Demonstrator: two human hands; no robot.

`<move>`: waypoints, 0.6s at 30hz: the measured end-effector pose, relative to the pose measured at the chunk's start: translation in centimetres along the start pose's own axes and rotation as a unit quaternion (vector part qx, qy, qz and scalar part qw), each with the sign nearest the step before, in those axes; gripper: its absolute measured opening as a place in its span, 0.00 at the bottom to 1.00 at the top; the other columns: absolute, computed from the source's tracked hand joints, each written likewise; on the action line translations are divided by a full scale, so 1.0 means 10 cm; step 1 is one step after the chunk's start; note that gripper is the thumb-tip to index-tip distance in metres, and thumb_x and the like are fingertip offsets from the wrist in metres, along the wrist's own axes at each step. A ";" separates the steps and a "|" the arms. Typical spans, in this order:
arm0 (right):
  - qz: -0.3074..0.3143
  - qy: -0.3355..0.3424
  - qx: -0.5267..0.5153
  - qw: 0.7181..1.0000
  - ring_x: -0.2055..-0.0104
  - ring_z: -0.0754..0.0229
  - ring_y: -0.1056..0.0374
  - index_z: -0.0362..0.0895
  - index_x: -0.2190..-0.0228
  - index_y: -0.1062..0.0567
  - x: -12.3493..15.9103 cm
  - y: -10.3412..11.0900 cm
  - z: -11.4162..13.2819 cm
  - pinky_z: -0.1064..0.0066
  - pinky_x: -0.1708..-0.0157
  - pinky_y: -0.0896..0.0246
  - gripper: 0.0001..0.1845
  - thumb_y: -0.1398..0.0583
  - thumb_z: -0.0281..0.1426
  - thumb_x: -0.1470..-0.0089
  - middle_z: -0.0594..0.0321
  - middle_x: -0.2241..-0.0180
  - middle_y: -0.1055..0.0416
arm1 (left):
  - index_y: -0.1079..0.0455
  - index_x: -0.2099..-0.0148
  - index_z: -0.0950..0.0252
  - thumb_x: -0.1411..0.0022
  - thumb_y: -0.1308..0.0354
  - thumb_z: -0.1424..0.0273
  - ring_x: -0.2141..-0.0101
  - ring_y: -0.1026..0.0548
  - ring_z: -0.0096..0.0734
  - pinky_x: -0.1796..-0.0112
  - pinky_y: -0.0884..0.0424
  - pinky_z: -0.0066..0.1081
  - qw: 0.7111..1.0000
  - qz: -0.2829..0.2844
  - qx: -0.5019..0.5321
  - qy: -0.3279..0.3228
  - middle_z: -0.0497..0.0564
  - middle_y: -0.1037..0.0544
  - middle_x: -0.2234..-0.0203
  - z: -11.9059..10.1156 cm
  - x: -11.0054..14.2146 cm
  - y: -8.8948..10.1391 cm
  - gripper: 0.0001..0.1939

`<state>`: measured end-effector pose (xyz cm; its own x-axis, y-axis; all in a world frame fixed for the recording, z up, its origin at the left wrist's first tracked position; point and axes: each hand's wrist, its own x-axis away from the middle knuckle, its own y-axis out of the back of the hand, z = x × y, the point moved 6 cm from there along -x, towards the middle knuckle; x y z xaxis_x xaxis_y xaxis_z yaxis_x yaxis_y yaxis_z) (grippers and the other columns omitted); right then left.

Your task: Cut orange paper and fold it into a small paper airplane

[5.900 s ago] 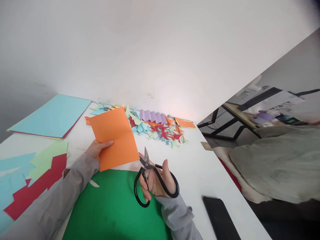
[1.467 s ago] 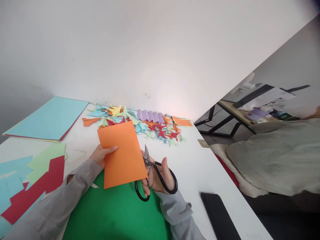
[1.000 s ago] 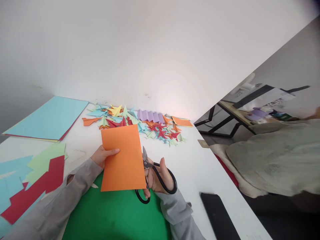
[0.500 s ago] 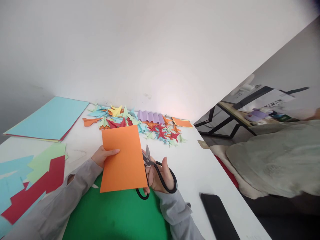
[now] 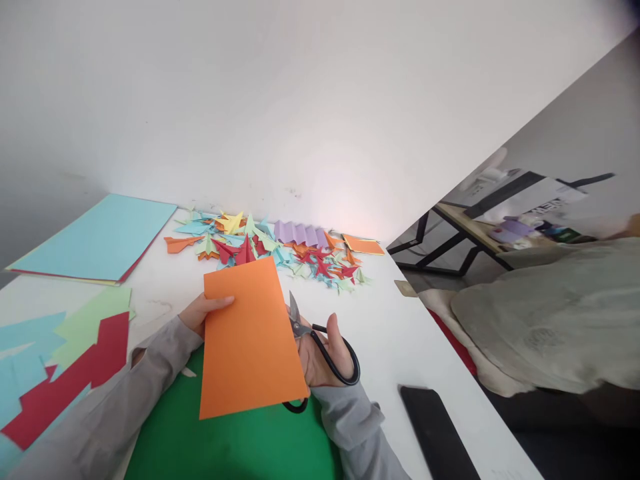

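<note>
My left hand grips an orange sheet of paper by its left edge, thumb on the front and the other fingers behind it. In my right hand is a pair of scissors with black handles. Its blades are parted and point up beside the sheet's right edge; the paper hides one blade and part of the lower handle loop. Some of the right fingers are also out of sight behind the sheet. Below the paper lies a green surface.
Folded paper pieces in several colours lie along the wall, with a purple pleated paper among them. Blue sheets and cut scraps are at left, a black phone-like slab at right. Beyond the table sits another person.
The orange sheet has tilted, its lower edge dropping and its lower right corner swinging right over the scissors' lower loop. My right hand has shifted slightly right with the scissors.
</note>
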<state>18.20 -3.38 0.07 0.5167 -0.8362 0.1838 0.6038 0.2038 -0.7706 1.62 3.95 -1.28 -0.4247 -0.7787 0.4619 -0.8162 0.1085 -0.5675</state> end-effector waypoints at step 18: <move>-0.062 0.101 0.021 0.993 0.65 0.54 0.30 0.44 0.45 0.42 -0.06 0.03 0.03 0.64 0.71 0.35 0.44 0.55 0.60 0.55 0.51 0.55 0.32 | 0.30 0.59 0.69 0.58 0.35 0.76 0.68 0.23 0.45 0.69 0.24 0.39 0.997 -0.049 -0.003 -0.052 0.57 0.21 0.67 -0.01 -0.04 0.01 0.20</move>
<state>18.28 -2.65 -0.06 0.3070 -0.9403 0.1473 0.6829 0.1098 -0.7222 1.68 4.34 -1.46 -0.3000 -0.8453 0.4420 -0.8543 0.0319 -0.5188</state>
